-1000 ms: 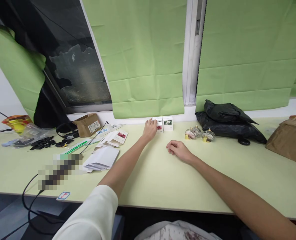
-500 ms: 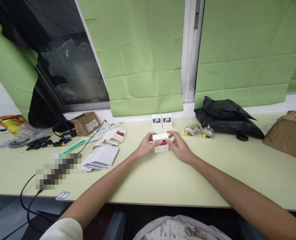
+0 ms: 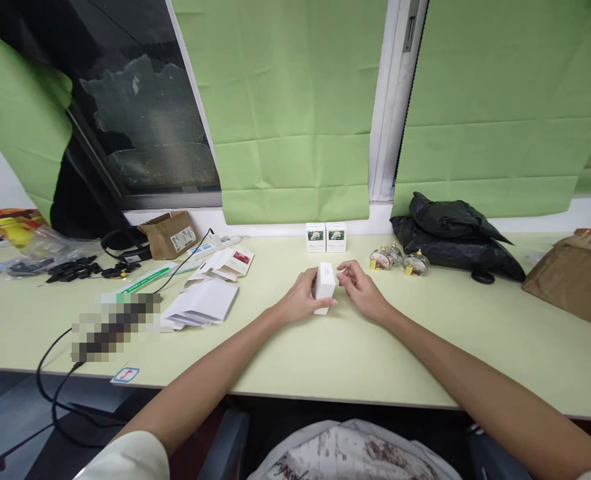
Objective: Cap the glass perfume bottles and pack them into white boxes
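A small white carton (image 3: 326, 287) stands turned with a narrow side toward me, in my left hand (image 3: 299, 300). The thumb lies along its near side and the other fingers are behind its left face. Just right of the carton is my right hand (image 3: 366, 291), its fingers loosely bent and apart, holding nothing. Beyond the hands, two white boxes with a flower picture (image 3: 326, 237) stand side by side against the wall. Several glass bottles with gold tops (image 3: 400, 261) sit to their right.
Flattened white cartons (image 3: 202, 301) lie to the left, near an opened brown cardboard box (image 3: 169, 236) and black cables. Black plastic bags (image 3: 455, 237) and a brown paper package (image 3: 575, 280) are at the right. The table's front edge (image 3: 335, 399) runs below my forearms.
The carton has been turned, so its red-picture front no longer shows. My right hand has let go and moved slightly right, while my left hand keeps hold.
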The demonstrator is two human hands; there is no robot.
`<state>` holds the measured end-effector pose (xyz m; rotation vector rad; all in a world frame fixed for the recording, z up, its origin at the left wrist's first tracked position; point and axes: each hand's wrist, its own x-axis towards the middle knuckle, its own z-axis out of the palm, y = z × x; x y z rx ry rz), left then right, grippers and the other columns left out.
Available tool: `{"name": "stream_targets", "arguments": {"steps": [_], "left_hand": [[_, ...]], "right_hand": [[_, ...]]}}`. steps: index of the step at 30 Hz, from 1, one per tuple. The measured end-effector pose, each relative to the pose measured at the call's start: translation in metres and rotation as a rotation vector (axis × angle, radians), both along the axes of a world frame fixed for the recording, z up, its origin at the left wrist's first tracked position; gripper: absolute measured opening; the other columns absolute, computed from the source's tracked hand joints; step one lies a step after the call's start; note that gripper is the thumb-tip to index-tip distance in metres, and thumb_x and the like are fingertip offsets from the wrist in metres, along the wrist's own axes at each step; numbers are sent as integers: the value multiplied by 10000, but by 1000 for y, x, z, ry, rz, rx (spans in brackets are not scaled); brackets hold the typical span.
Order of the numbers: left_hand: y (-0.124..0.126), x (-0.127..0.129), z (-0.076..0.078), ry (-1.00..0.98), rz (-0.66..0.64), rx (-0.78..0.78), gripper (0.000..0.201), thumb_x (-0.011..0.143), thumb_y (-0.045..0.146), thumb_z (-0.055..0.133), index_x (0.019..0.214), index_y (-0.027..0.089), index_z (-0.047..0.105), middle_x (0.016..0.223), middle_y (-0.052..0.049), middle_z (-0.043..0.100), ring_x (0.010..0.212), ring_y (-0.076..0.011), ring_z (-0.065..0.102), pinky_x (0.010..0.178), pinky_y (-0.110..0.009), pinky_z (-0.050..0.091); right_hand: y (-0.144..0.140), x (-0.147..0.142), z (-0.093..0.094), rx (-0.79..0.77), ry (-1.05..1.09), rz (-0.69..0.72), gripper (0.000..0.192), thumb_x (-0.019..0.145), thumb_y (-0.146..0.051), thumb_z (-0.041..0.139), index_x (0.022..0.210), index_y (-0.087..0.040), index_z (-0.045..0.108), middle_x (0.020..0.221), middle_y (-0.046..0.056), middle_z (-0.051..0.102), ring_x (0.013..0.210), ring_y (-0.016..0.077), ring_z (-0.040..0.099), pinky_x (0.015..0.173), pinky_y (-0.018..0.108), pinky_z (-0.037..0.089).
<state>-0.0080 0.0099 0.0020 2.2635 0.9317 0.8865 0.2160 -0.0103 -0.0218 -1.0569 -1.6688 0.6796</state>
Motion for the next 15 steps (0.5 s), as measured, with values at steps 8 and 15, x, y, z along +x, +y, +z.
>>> {"name": "stream_targets", "arguments": {"steps": [8,15], "left_hand": [[2,3,-1,160,132,460,767,823,580,796,1438,252,476,1288,-119,517,1163,-320,542,982,-481,497],[0,8,-2,200,151,552,760,827,648,768,1392,229,479,1172,-109,527,1084,-314,518,947,-490,470]], "right_hand": [[1,-5,0,-158,181,159,410,952,-651,610,1073,-262,569,741,-50,539,574,133,491,532,284,387],[1,-11,-2,-163,227,186,387,937,-626,642,980,-262,517,751,-52,545,584,132,493,519,274,387]]}}
